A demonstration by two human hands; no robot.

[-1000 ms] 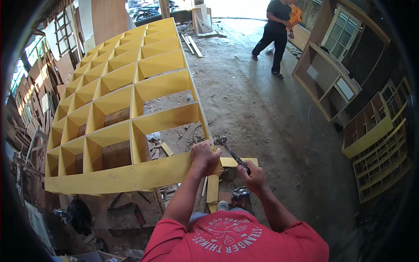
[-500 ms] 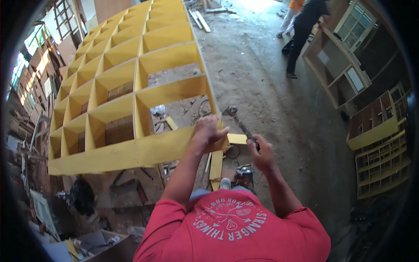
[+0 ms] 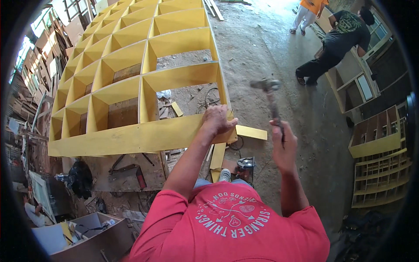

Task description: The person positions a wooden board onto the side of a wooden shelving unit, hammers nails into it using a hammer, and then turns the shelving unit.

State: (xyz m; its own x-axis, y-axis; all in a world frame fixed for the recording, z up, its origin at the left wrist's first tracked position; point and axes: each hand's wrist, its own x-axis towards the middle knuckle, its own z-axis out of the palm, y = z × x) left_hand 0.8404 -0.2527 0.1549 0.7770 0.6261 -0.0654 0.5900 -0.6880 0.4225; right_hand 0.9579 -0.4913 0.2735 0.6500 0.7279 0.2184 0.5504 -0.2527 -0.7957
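Note:
A large yellow wooden shelf frame (image 3: pixel 109 139), divided into many square cells, stretches away from me on the left. My left hand (image 3: pixel 216 119) is closed over the top edge of its near right corner, the thumb pressed along the end board. In my right hand (image 3: pixel 284 146) is a hammer (image 3: pixel 272 98), gripped by the handle with its head up. The hammer stands apart from the frame, to the right of the corner, its head a little blurred. Beneath the corner lie yellow boards (image 3: pixel 252 132), partly hidden by the frame.
A round metal-topped power tool (image 3: pixel 245 163) sits near my foot. A box of tools (image 3: pixel 87 233) stands at lower left. At far right, a person in dark clothes (image 3: pixel 338 43) bends over a wooden cabinet (image 3: pixel 355 81), near another in orange (image 3: pixel 310 8). Yellow shelf units (image 3: pixel 377 146) stand at right.
My right hand has swung the hammer away from the frame's corner, up and to the right. My left hand keeps its hold on the corner. The view has shifted, showing more of both people.

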